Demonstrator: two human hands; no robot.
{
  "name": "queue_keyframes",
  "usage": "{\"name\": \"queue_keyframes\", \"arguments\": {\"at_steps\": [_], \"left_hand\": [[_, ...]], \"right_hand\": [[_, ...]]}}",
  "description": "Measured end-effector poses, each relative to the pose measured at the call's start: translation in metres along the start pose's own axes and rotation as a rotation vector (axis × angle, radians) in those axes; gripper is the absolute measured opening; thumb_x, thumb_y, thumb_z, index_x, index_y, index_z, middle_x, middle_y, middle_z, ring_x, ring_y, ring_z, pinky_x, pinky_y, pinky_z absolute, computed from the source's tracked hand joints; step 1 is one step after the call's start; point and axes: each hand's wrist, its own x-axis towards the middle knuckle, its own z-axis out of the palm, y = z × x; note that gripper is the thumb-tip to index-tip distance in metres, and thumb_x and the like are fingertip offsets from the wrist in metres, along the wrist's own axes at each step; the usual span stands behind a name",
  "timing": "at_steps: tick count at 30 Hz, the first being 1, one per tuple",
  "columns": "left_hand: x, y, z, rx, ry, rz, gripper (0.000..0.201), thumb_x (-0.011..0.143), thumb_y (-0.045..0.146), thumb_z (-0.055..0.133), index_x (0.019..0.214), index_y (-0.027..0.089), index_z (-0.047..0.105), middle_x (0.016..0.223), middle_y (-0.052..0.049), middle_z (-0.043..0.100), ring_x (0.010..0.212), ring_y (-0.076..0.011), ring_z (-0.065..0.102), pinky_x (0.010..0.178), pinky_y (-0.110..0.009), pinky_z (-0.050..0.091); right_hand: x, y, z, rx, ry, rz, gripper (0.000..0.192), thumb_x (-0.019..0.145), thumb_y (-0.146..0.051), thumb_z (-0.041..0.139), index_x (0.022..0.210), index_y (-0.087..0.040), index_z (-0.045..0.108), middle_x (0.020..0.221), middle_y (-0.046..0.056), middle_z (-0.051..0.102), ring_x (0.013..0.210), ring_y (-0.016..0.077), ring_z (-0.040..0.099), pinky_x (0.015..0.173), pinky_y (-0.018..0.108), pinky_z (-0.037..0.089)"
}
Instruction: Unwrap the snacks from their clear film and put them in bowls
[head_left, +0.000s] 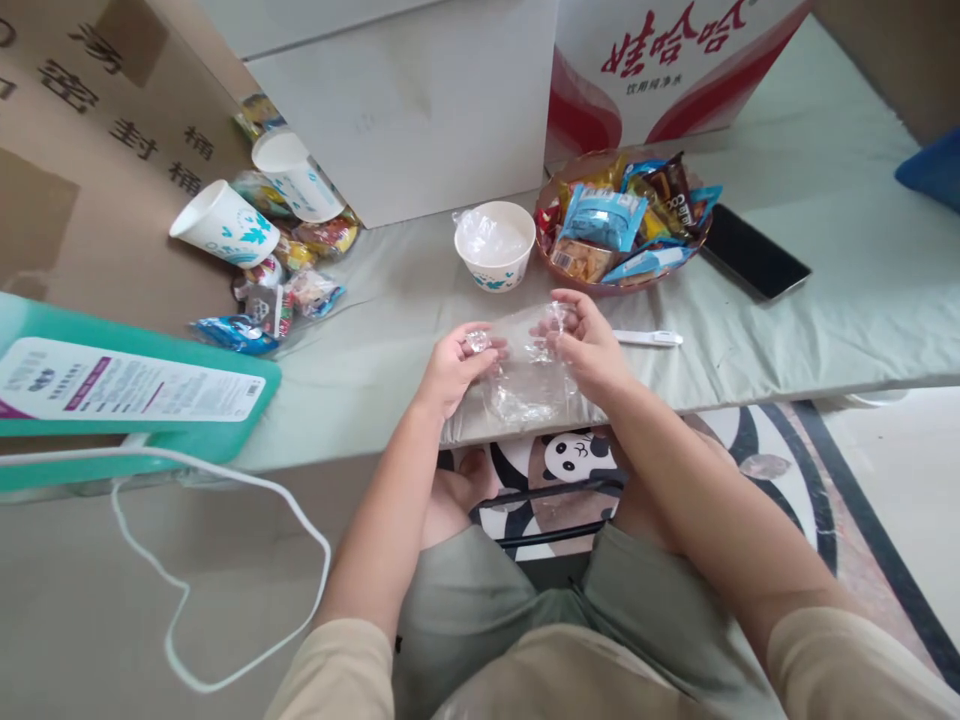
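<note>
Between my two hands a clear plastic bag [529,375] is held up by its upper part, over the front edge of the cloth-covered table. My left hand [459,368] pinches the bag's left side between thumb and fingers. At its right side my right hand [583,340] grips it the same way. Just beyond the hands stands a white paper bowl [496,268] with crumpled clear plastic inside. A white utility knife [646,338], or a similar slim handle, lies right of my right hand, partly hidden by it.
A basket [611,288] of wrapped snacks sits behind, with a phone [757,255] beside it. Paper cups [225,228] and snack packets [300,270] lie at left. A green jug [135,400] and white cable [300,520] are nearer. Cardboard boxes [420,120] stand behind.
</note>
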Motion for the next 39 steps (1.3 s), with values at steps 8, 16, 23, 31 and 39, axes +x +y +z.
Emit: {"name": "queue_keyframes", "arguments": {"at_steps": [8,16,23,31,39], "left_hand": [[-0.003,0.01,-0.005,-0.006,0.063,0.165,0.063,0.065,0.029,0.087,0.12,0.021,0.058,0.102,-0.007,0.08,0.093,-0.022,0.079,0.071,-0.025,0.059],[-0.004,0.006,-0.002,0.099,-0.101,-0.064,0.032,0.071,0.035,0.082,0.094,0.017,0.07,0.087,-0.004,0.079,0.077,-0.0166,0.077,0.067,-0.024,0.059],[-0.006,0.016,-0.01,0.063,-0.122,-0.138,0.049,0.069,0.036,0.082,0.113,0.021,0.064,0.057,0.005,0.066,0.044,-0.0138,0.063,0.042,-0.019,0.044],[0.002,0.011,-0.016,0.038,-0.147,-0.013,0.034,0.078,0.047,0.062,0.068,0.015,0.069,0.072,-0.007,0.071,0.064,-0.0165,0.065,0.06,-0.028,0.052],[-0.001,0.004,-0.008,0.397,0.434,0.385,0.039,0.074,0.015,0.07,0.11,0.025,0.059,0.114,-0.004,0.066,0.093,-0.0135,0.067,0.085,-0.026,0.054]], "right_hand": [[-0.012,-0.008,-0.009,-0.232,-0.088,0.071,0.045,0.069,-0.044,0.075,0.105,-0.023,0.059,0.086,0.002,0.068,0.073,0.0177,0.064,0.07,0.034,0.053],[-0.011,-0.01,-0.006,-0.307,-0.162,-0.065,0.029,0.074,-0.04,0.074,0.092,-0.022,0.059,0.086,0.003,0.072,0.078,0.0172,0.068,0.073,0.031,0.053],[-0.013,-0.009,-0.012,-0.167,-0.244,0.068,0.032,0.079,-0.041,0.067,0.105,-0.025,0.056,0.058,-0.007,0.06,0.05,0.0137,0.058,0.053,0.028,0.048],[-0.014,-0.017,-0.018,-0.18,-0.175,0.015,0.033,0.077,-0.048,0.055,0.076,-0.018,0.069,0.079,0.006,0.067,0.067,0.0144,0.056,0.057,0.028,0.042],[-0.015,-0.011,-0.009,-0.344,0.08,-0.002,0.035,0.066,-0.033,0.077,0.097,-0.022,0.063,0.076,-0.001,0.062,0.066,0.0144,0.053,0.063,0.03,0.044]]}}
